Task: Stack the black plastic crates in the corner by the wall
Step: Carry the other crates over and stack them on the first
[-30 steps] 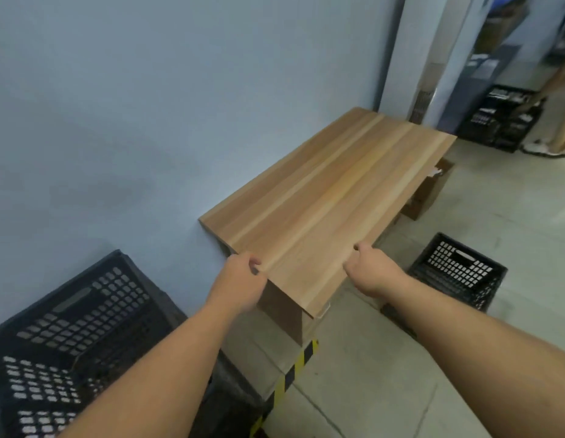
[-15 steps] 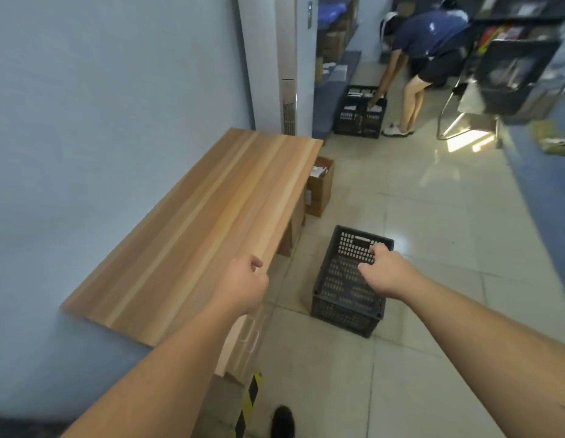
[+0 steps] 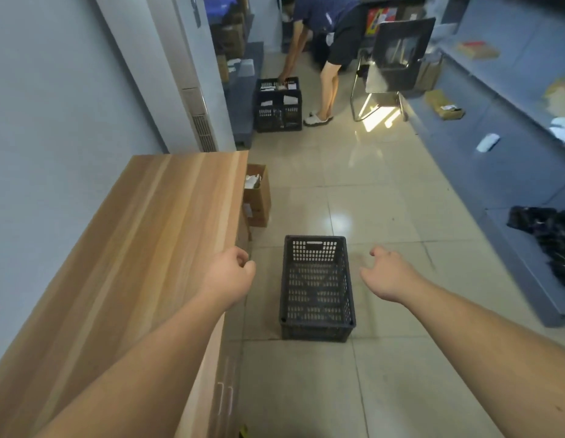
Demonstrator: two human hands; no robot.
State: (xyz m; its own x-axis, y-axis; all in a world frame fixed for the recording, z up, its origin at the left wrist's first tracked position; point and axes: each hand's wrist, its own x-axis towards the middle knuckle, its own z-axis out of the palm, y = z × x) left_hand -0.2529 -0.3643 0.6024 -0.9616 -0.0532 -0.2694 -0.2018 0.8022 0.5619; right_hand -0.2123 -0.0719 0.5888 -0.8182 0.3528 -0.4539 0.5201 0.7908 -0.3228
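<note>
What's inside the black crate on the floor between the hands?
Nothing visible: the black crate looks empty, its perforated bottom showing through. Neither the left hand nor the right hand touches it. The inner face of its near wall is hidden.

Head-worn wide-angle view, looking forward and down along a tiled floor.

The single camera sits above both outstretched forearms, tilted at the pale glossy tiled floor (image 3: 385, 216). The long light-brown wooden desk (image 3: 142, 248) runs up the left edge, close by; a black perforated plastic crate (image 3: 317, 289) lies near centre; the room's far end fills the top.
</note>
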